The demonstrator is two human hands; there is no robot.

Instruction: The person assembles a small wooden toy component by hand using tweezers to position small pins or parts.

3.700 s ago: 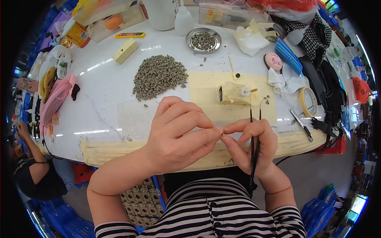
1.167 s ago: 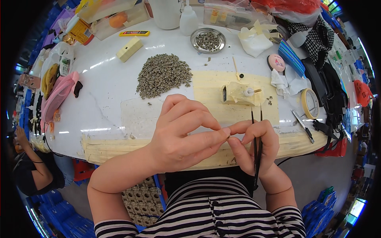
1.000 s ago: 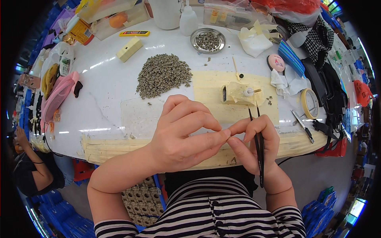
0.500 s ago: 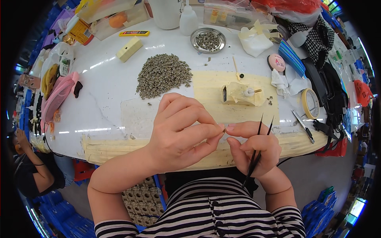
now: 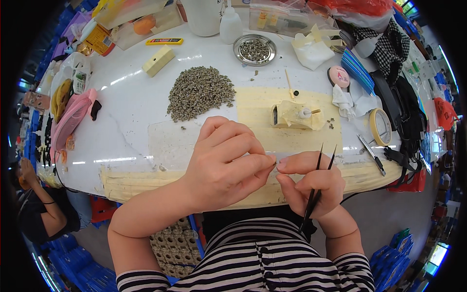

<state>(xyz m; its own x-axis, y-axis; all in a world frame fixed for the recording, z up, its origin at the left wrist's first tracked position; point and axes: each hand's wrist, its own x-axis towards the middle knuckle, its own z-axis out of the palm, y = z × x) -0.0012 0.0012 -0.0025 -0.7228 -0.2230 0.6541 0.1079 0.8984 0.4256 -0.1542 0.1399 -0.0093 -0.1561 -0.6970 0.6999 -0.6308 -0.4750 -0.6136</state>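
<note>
over the table (image 5: 131, 112), left hand (image 5: 226, 163) pinches a barely visible speck (image 5: 275, 163), curled right hand (image 5: 317, 185) holding tweezers (image 5: 311, 202).

Room runs between metallic pile (image 5: 200, 92) and wrapped block (image 5: 287, 117) (tweezers (image 5: 313, 200) obstruct lower right).

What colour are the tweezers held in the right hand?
The tweezers are black, seen in the head view.

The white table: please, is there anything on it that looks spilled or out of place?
Slightly, yes. Some loose grey pieces lie right of the tape-covered block, and a couple of grey specks lie in front of the metal dish. Being apart from the large heap, they look like strays.
</note>
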